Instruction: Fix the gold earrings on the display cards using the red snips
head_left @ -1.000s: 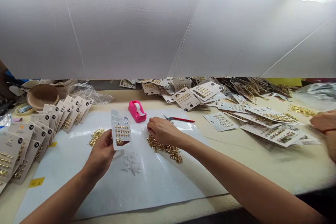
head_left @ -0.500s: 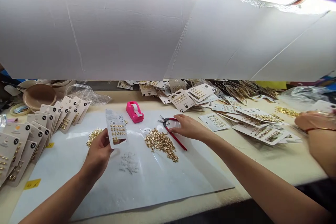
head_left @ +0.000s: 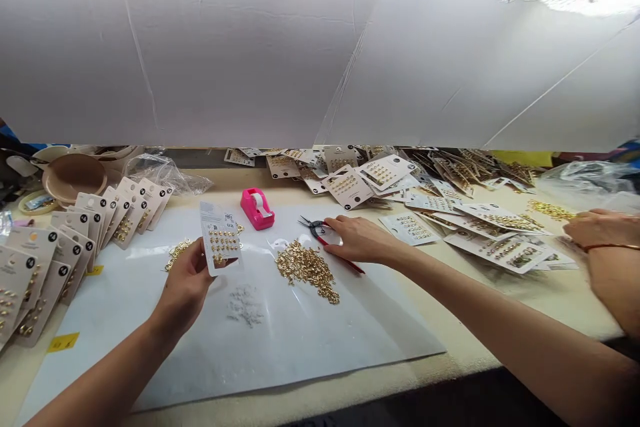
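Observation:
A white card with rows of gold pieces is pinched upright in my left hand. Red-handled pliers lie under my right hand, whose thumb and fingers close round the handles; the dark jaws point left. Beside them is a pile of small gold pieces on the white sheet. Small clear pieces are scattered nearer the front. Gold rings show partly behind my left hand.
A pink tape dispenser stands at the back. Fanned cards line the left side; more cards pile up at the right. Another person's hand is at the far right, and a white board hangs overhead.
The pliers have shifted slightly left and up under my right hand, their jaws now turned more to the left. My left hand and its card have barely moved.

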The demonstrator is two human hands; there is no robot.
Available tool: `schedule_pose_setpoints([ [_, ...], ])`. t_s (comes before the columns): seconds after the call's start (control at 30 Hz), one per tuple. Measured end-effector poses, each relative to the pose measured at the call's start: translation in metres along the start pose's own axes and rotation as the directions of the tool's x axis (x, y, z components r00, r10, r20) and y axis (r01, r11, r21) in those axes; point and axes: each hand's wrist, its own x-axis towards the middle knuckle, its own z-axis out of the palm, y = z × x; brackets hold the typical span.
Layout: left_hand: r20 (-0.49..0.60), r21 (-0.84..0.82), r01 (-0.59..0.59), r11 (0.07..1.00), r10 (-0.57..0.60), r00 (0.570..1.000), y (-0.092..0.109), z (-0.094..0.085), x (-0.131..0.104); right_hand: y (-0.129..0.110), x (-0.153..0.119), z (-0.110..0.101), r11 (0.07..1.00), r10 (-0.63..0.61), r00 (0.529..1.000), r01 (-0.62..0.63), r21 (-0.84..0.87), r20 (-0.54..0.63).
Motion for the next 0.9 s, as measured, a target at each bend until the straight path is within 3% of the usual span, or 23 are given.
schedule_pose_setpoints([
  [0.23, 0.02, 0.016, 0.019, 1.0, -0.019, 1.0, -0.005, -0.006, 0.002, 0.008, -0.006, 0.0, 0.989, -0.115, 0.987, 0.103, -0.107, -0.114],
  [0.4, 0.041, 0.031, 0.003, 1.0, -0.005, 0.999, -0.007, -0.008, 0.003, -0.006, -0.012, -0.013, 0.956, -0.293, 0.935, 0.282, -0.083, -0.2],
  [0.6, 0.078, 0.046, -0.002, 0.999, -0.002, 0.997, -0.006, -0.008, 0.003, -0.023, -0.008, -0.025, 0.913, -0.398, 0.907, 0.375, -0.162, -0.141],
  [0.9, 0.08, 0.063, -0.001, 0.998, -0.004, 0.997, -0.006, -0.007, 0.004, -0.024, -0.004, -0.022, 0.912, -0.389, 0.918, 0.373, -0.169, -0.075],
])
